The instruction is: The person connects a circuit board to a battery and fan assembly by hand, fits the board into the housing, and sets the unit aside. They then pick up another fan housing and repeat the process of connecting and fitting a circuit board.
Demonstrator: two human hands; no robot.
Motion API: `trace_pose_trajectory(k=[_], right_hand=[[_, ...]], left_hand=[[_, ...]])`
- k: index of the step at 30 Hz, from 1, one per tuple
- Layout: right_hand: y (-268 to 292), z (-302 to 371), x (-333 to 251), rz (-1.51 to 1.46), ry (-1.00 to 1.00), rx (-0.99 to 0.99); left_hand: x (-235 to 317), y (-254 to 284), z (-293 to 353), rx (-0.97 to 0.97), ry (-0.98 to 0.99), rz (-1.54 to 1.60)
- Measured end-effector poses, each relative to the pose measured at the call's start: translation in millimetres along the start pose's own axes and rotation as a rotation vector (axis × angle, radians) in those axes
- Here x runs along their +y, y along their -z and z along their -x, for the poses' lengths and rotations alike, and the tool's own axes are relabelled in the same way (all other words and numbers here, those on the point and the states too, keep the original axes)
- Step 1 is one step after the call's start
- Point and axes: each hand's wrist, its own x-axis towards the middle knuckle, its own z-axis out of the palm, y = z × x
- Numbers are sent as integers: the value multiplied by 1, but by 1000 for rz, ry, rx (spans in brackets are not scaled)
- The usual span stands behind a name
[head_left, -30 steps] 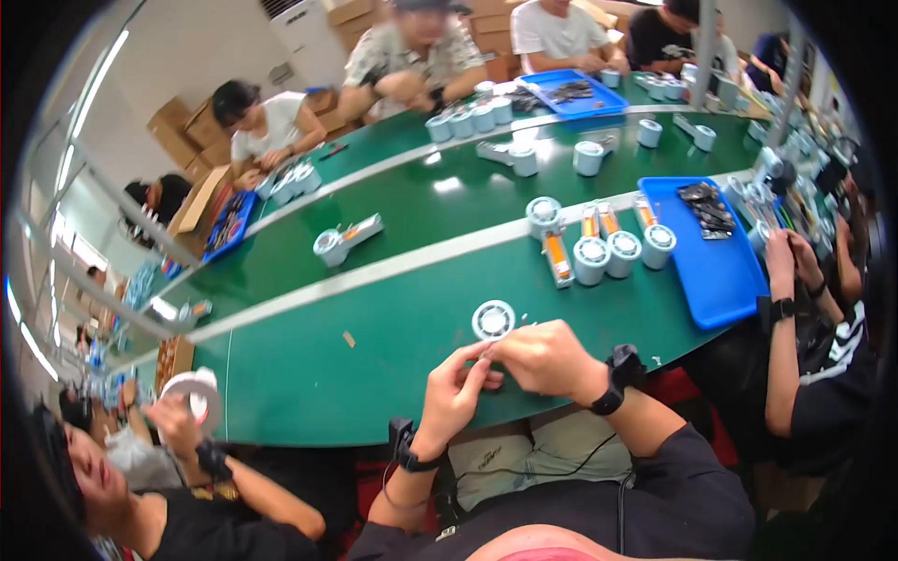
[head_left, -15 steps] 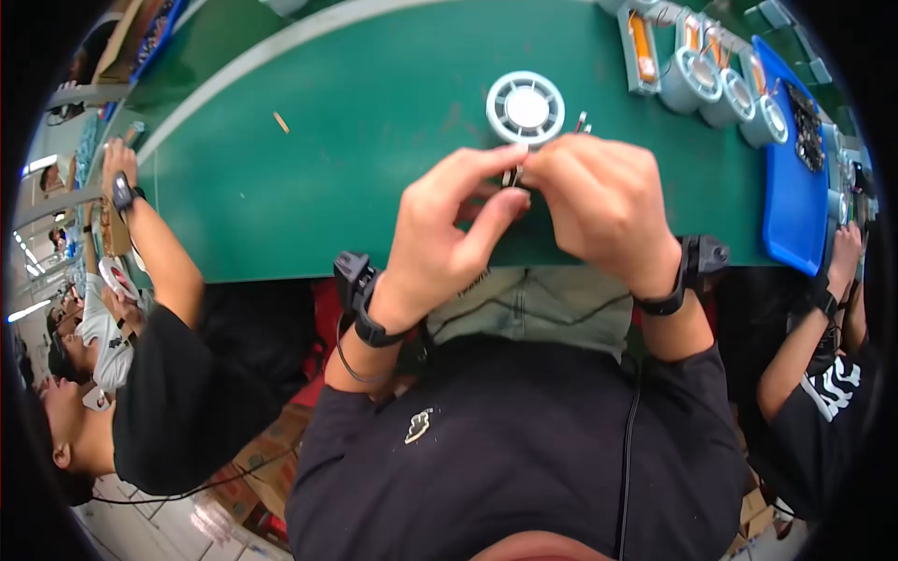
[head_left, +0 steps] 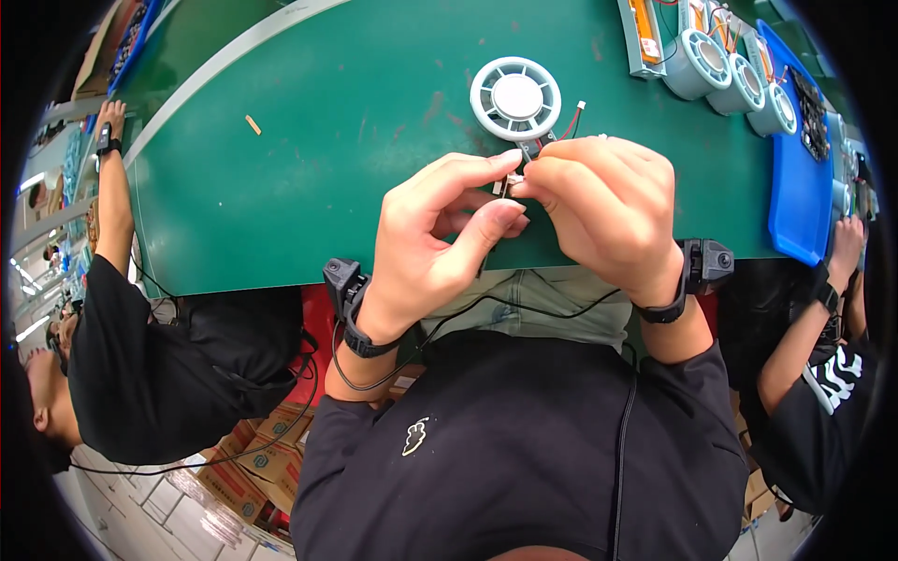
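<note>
Between finger and thumb of my left hand [head_left: 426, 224] a small dark circuit board [head_left: 507, 188] with white connectors is held nearly edge-on. My right hand [head_left: 608, 201] is closed in a pinch at the board's right side, its fingertips at a small white plug [head_left: 517, 179]. Just beyond both hands, a pale blue round housing with spokes and a white hub [head_left: 515, 97] lies face up on the green table [head_left: 309, 159]. Red and black wires ending in a white connector [head_left: 581, 106] stick out beside it. My right fingers hide part of the wiring.
At the far right stand several similar round housings [head_left: 702, 64] with orange-filled holders [head_left: 644, 37] and a blue tray [head_left: 795, 210] of dark parts. A small tan strip [head_left: 253, 124] lies left on the table. Other people sit on both sides; one hand [head_left: 110, 120] rests at the left.
My hands stay together at the board, which now shows more of its white connectors. My left hand has shifted slightly left. The left neighbour's arm has stretched farther forward.
</note>
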Motion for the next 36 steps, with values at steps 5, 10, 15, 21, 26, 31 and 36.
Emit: trace_pose_trajectory(k=[5,10,15,21,26,31,36], right_hand=[[3,2,7,-27,-29,-15],[2,7,9,-183,-183,-92],[5,14,7,-202,-265,-81],[11,11,4,-153,-221,-8],[39,20,9,62,-441,-102],[24,17,16,-65,-524,-57],[8,7,6,-13,-770,-12]], left_hand=[[1,-12,-5,75,17,66],[6,-6,-5,-22,144,108],[3,-13,-3,-52,158,9],[-3,-15,6,-30,159,-12],[6,-4,3,51,153,-226],[16,0,-18,113,-45,-548],[18,-1,-21,116,-217,-722]])
